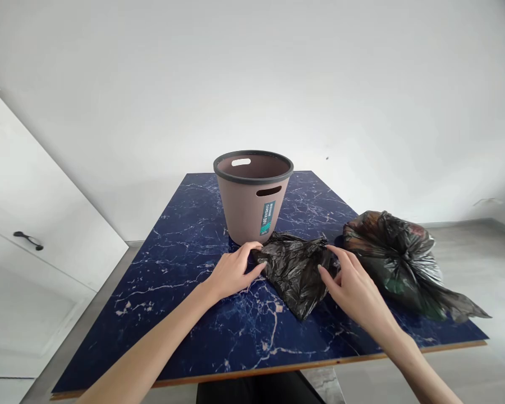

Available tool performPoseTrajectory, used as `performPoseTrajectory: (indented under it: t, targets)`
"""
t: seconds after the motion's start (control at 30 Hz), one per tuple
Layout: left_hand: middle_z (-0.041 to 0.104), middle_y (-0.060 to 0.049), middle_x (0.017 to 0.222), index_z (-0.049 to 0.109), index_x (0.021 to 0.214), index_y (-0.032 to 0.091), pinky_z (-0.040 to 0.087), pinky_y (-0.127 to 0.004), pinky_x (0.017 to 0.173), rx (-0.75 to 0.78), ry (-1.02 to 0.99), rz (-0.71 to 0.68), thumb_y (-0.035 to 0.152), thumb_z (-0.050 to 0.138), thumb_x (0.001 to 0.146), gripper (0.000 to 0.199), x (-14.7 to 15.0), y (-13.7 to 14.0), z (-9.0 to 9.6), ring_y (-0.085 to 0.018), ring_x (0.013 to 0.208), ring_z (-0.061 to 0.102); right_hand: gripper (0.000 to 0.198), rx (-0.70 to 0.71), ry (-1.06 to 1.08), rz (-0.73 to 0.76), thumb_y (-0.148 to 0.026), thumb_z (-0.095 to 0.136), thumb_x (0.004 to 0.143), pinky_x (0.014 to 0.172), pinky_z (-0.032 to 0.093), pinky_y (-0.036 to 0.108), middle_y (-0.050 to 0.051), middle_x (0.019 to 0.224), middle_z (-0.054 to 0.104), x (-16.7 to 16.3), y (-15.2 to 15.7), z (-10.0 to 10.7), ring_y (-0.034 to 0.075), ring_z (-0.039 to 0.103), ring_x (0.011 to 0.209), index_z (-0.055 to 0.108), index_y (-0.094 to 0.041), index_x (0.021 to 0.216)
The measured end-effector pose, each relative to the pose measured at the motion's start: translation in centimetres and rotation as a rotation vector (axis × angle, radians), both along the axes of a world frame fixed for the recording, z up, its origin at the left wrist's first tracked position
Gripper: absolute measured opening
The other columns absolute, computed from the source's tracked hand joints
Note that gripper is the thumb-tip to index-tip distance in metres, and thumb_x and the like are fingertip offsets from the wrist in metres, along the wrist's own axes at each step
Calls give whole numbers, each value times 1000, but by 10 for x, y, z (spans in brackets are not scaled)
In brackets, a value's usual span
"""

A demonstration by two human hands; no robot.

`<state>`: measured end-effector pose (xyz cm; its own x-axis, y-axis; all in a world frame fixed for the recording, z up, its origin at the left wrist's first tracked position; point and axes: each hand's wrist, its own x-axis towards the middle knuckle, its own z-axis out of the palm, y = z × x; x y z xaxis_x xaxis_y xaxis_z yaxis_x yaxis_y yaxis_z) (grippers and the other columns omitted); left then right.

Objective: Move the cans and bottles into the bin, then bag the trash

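Note:
A crumpled black garbage bag (298, 275) lies on the blue table in front of the bin. My left hand (235, 270) has its fingers and thumb around the bag's left edge. On the opposite side, my right hand (353, 283) takes the bag's right edge between thumb and fingers. The fingertips on both sides are partly lost against the dark plastic. Just behind the bag stands a brownish-pink garbage bin (244, 210), upright, with a dark grey rim, handle slots and a teal label.
A filled, knotted black garbage bag (391, 258) rests at the table's right edge, its loose end trailing right. The marble-patterned blue table (172, 252) has a wooden front edge. A white cabinet (37, 185) stands left, and a white wall (252, 73) rises behind.

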<state>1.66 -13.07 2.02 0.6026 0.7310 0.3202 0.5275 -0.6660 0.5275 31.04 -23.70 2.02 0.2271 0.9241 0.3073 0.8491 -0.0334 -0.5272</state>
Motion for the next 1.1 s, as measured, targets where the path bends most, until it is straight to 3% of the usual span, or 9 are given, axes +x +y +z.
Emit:
performPoseTrajectory:
  t: [0.2, 0.4, 0.53, 0.63, 0.73, 0.9, 0.97, 1.03, 1.1]
  targets:
    - [67, 1, 96, 58, 136, 27, 46, -26, 62, -97, -86, -28, 28, 61, 95, 40, -1, 5, -6, -11, 59, 57, 83, -88, 347, 19, -65, 63, 89, 78, 60, 42, 19, 134, 70, 13, 17, -27, 20, 72, 66, 45, -17, 155]
    - [48, 5, 72, 73, 116, 23, 39, -26, 61, -161, -231, 2, 20, 61, 89, 29, 1, 6, 0, -13, 59, 47, 71, 78, 538, 55, -72, 73, 86, 66, 53, 32, 2, 93, 66, 1, 16, -17, 17, 64, 67, 59, -19, 132]
    - [59, -2, 83, 74, 86, 21, 44, -28, 66, -201, -392, 64, 23, 59, 91, 16, 1, 8, 8, -15, 69, 55, 53, 98, 521, 58, -70, 70, 92, 64, 46, 29, -5, 77, 49, 1, 6, -4, 14, 51, 64, 67, -21, 113]
    - [60, -2, 84, 65, 82, 21, 47, -28, 64, -273, -517, 105, 29, 58, 93, 15, -1, 11, 10, -15, 69, 58, 45, 118, 545, 62, -66, 68, 96, 62, 43, 28, -6, 74, 44, 4, -4, 6, 14, 46, 64, 68, -22, 110]
    - [54, 1, 78, 58, 85, 22, 47, -28, 61, -355, -612, 145, 33, 56, 93, 13, -3, 15, 11, -14, 62, 55, 45, 120, 547, 60, -65, 69, 96, 61, 44, 28, -4, 77, 52, 9, -9, 8, 14, 50, 64, 66, -23, 114]
    - [56, 1, 79, 57, 87, 23, 50, -29, 65, -425, -693, 203, 38, 59, 91, 16, -4, 19, 11, -16, 67, 57, 68, -35, 364, 109, -68, 73, 89, 63, 52, 32, 9, 114, 73, 11, -8, -9, 16, 61, 62, 63, -22, 138]
    - [60, 0, 81, 60, 88, 23, 50, -29, 67, -429, -698, 235, 40, 61, 90, 17, -4, 20, 11, -17, 69, 58, 62, -85, 274, 140, -66, 72, 89, 63, 51, 34, 6, 94, 75, 9, -8, -17, 19, 61, 60, 70, -21, 131]
    - [65, -2, 85, 64, 91, 23, 49, -29, 68, -421, -695, 269, 40, 64, 90, 17, -4, 21, 9, -19, 75, 61, 48, -73, 239, 123, -66, 67, 93, 62, 48, 33, 1, 71, 68, 6, -9, -20, 20, 59, 57, 77, -23, 110]
    - [69, -4, 90, 69, 97, 23, 50, -30, 71, -409, -690, 295, 39, 64, 90, 18, -6, 23, 8, -21, 81, 64, 47, -19, 288, 78, -68, 62, 96, 60, 45, 31, -1, 63, 63, 4, -9, -18, 20, 57, 56, 77, -24, 95]
